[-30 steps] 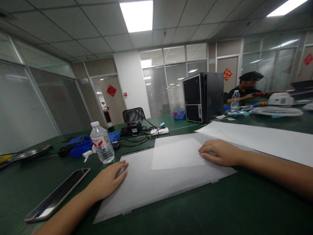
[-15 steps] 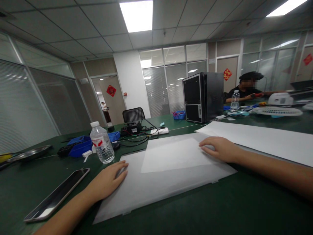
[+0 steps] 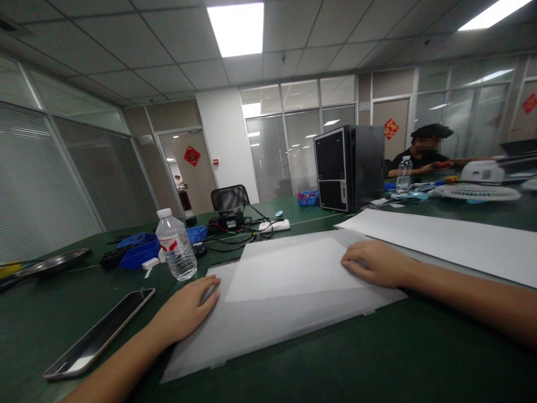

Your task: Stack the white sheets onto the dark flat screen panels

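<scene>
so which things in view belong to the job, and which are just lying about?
Likely job:
white rectangular paper sheet
larger pale-grey flat sheet

Apparently lying about:
near clear plastic bottle, white-capped
slim dark-screened phone
black boxy computer tower
perhaps long white sheet at right

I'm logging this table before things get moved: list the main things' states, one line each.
Left hand: palm down, open, on the translucent sheet
Right hand: palm down, at the white sheet's right side
White sheet: flat
Near bottle: upright, capped
Phone: flat, screen dark
Computer tower: upright
Left door: open
Ceiling light: lit
</scene>
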Action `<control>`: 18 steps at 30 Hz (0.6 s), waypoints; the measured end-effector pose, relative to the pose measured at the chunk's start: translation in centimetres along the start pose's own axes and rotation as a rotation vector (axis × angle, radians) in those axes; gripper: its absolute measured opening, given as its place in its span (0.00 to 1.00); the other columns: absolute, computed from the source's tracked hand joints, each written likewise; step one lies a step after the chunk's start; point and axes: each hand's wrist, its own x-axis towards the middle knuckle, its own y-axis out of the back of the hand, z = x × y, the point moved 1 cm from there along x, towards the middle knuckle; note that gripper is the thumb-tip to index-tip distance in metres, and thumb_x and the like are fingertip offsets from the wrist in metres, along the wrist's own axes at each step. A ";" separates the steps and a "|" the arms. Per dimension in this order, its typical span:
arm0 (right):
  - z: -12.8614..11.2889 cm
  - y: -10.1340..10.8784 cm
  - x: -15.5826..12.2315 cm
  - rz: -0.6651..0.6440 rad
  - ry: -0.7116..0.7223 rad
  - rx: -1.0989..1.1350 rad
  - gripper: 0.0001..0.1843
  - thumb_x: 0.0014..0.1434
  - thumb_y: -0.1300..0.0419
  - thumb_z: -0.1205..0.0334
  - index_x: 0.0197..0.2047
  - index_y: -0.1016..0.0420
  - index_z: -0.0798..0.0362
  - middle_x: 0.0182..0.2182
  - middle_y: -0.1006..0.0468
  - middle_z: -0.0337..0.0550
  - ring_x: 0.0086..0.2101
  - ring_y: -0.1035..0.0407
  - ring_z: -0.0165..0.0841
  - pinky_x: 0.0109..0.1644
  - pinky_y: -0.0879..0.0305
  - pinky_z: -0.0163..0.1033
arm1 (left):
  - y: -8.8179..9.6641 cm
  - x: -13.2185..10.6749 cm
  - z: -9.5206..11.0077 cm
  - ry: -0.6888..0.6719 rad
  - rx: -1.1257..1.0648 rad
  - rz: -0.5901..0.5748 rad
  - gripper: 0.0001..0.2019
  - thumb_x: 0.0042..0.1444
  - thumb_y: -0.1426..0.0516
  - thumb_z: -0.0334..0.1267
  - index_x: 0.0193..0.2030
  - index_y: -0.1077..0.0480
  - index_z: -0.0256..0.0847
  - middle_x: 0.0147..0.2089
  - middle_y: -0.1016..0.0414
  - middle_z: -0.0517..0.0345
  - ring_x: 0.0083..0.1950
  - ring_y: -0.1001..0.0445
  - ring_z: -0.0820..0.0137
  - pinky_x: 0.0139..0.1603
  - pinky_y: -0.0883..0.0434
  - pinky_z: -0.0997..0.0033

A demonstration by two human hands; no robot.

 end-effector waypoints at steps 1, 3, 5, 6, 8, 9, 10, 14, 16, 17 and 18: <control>-0.2 0.1 0.0 -0.005 0.019 0.020 0.19 0.71 0.49 0.53 0.48 0.19 0.50 0.44 0.19 0.45 0.42 0.25 0.39 0.50 0.33 0.46 | -0.1 0.1 0.1 0.003 0.006 0.007 0.30 0.66 0.53 0.54 0.65 0.29 0.39 0.68 0.29 0.49 0.68 0.30 0.54 0.71 0.37 0.55; -0.4 0.2 0.0 -0.014 0.063 0.067 0.18 0.71 0.49 0.53 0.49 0.19 0.50 0.45 0.20 0.45 0.43 0.25 0.39 0.52 0.33 0.45 | -0.2 0.1 0.1 0.007 0.009 0.019 0.30 0.65 0.53 0.54 0.65 0.28 0.38 0.68 0.28 0.49 0.68 0.30 0.54 0.71 0.37 0.55; -0.6 0.4 -0.1 -0.026 0.106 0.116 0.18 0.72 0.49 0.53 0.50 0.20 0.50 0.46 0.20 0.45 0.44 0.26 0.38 0.53 0.33 0.44 | -0.3 0.2 0.2 0.010 0.002 0.034 0.30 0.65 0.53 0.54 0.64 0.28 0.38 0.68 0.28 0.48 0.68 0.29 0.54 0.70 0.36 0.55; -0.7 0.5 -0.2 -0.032 0.124 0.138 0.18 0.72 0.49 0.53 0.50 0.20 0.50 0.47 0.20 0.46 0.45 0.26 0.38 0.53 0.33 0.44 | -0.3 0.2 0.2 0.013 -0.001 0.039 0.30 0.65 0.52 0.54 0.64 0.28 0.38 0.67 0.27 0.48 0.68 0.29 0.53 0.70 0.36 0.54; -0.9 0.7 -0.2 -0.044 0.151 0.176 0.18 0.72 0.49 0.53 0.50 0.20 0.50 0.49 0.21 0.46 0.47 0.26 0.38 0.55 0.32 0.44 | -0.4 0.1 0.2 0.022 -0.007 0.046 0.30 0.65 0.52 0.53 0.64 0.28 0.37 0.67 0.28 0.48 0.68 0.29 0.53 0.70 0.36 0.54; -1.1 0.8 -0.3 -0.054 0.158 0.192 0.19 0.72 0.49 0.52 0.51 0.20 0.50 0.50 0.21 0.47 0.48 0.26 0.39 0.56 0.32 0.44 | -0.4 0.1 0.2 0.025 -0.009 0.047 0.30 0.65 0.52 0.53 0.65 0.28 0.37 0.68 0.28 0.47 0.68 0.29 0.53 0.70 0.36 0.54; -1.2 0.9 -0.3 -0.067 0.163 0.207 0.19 0.72 0.48 0.52 0.52 0.20 0.50 0.52 0.22 0.47 0.50 0.27 0.39 0.57 0.33 0.45 | -0.4 0.2 0.2 0.028 -0.011 0.046 0.30 0.65 0.52 0.54 0.65 0.28 0.37 0.68 0.28 0.47 0.68 0.30 0.53 0.70 0.36 0.54; -1.6 1.2 -0.6 -0.134 0.179 0.245 0.21 0.71 0.46 0.48 0.59 0.23 0.47 0.59 0.26 0.46 0.58 0.31 0.42 0.63 0.35 0.50 | -0.7 0.2 0.0 0.046 -0.014 0.047 0.31 0.66 0.53 0.56 0.65 0.29 0.37 0.69 0.29 0.46 0.69 0.31 0.53 0.71 0.37 0.53; -1.7 1.3 -0.8 -0.159 0.194 0.255 0.23 0.70 0.44 0.47 0.62 0.25 0.46 0.62 0.28 0.46 0.60 0.34 0.44 0.65 0.37 0.52 | -0.8 0.3 -0.1 0.054 -0.009 0.045 0.33 0.66 0.54 0.57 0.66 0.30 0.35 0.69 0.30 0.45 0.69 0.31 0.53 0.71 0.37 0.52; -1.7 1.3 -0.8 -0.167 0.201 0.260 0.24 0.69 0.42 0.46 0.63 0.26 0.45 0.63 0.29 0.46 0.61 0.35 0.45 0.66 0.37 0.53 | -0.9 0.3 -0.2 0.056 -0.006 0.042 0.33 0.66 0.54 0.57 0.66 0.30 0.34 0.69 0.30 0.43 0.69 0.32 0.53 0.71 0.38 0.52; -1.7 1.3 -0.9 -0.173 0.208 0.265 0.26 0.67 0.40 0.44 0.64 0.27 0.44 0.63 0.30 0.46 0.62 0.35 0.45 0.66 0.38 0.54 | -1.0 0.4 -0.3 0.059 -0.003 0.040 0.33 0.66 0.54 0.57 0.66 0.31 0.34 0.69 0.30 0.43 0.69 0.32 0.52 0.71 0.38 0.51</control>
